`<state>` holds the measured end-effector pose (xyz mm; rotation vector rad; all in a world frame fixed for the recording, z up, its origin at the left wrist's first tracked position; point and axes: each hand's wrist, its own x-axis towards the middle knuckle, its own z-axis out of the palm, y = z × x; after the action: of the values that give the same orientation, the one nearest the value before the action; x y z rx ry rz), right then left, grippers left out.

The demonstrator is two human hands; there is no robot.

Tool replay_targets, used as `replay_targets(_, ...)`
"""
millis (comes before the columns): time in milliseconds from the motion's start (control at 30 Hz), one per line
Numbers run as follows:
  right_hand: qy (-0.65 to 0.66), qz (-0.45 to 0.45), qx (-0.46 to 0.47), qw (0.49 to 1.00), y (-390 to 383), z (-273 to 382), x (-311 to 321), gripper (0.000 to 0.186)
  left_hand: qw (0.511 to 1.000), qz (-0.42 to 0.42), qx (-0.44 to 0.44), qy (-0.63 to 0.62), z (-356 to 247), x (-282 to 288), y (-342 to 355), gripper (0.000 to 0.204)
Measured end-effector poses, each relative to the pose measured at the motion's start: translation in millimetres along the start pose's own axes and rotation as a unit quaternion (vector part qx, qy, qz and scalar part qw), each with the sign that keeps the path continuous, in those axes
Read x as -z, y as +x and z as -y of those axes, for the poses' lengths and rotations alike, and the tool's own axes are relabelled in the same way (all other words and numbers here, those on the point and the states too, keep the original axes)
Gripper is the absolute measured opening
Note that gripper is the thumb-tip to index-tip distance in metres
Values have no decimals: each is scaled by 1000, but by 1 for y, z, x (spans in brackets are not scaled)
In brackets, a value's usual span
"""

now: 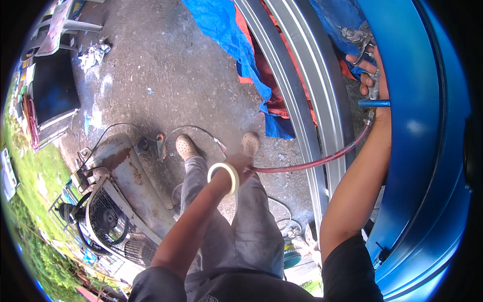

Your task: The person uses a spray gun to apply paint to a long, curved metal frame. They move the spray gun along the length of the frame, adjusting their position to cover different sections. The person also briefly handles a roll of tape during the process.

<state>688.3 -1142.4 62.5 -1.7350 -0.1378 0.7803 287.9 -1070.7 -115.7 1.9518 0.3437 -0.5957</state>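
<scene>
My right hand (380, 73) grips a metal spray gun (357, 36) at the upper right, close beside a blue-painted curved panel (415, 151). A short blue bar (372, 103) juts from the panel just below that hand. A red hose (322, 160) hangs from the gun's handle and loops down to my left hand (241, 163), closed round it near the middle of the view. A cream roll of tape (230, 183) sits around my left wrist. A thinner dark hose (196, 127) runs from near my left hand toward the machine on the left.
A rusty compressor (131, 176) with a mesh guard stands at lower left. Long grey metal channels (327, 100) and blue and red tarps (211, 20) lie right of centre. A chair (55, 27) and dark panels (55, 90) are at upper left; grass lies beyond. My feet are on concrete.
</scene>
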Motion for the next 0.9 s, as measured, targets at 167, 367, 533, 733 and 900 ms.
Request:
replay_targets(167,-61,-20,24,998,15,12,-22,47,976,-163,-120,-79,33,-27,-55,21)
replay_targets(367,-137,-42,48,989,31,17,-35,46,968,-168,-137,-126,-20,-6,-122,29)
replay_targets(533,-186,-40,123,974,56,11,-37,42,936,-182,-148,-264,-57,10,-129,26)
replay_targets(733,-107,-35,79,990,78,8,-43,40,925,-72,-184,-325,-104,32,-115,22)
replay_targets(900,40,46,162,985,87,6,-46,34,907,-107,-168,-371,-97,42,-117,23)
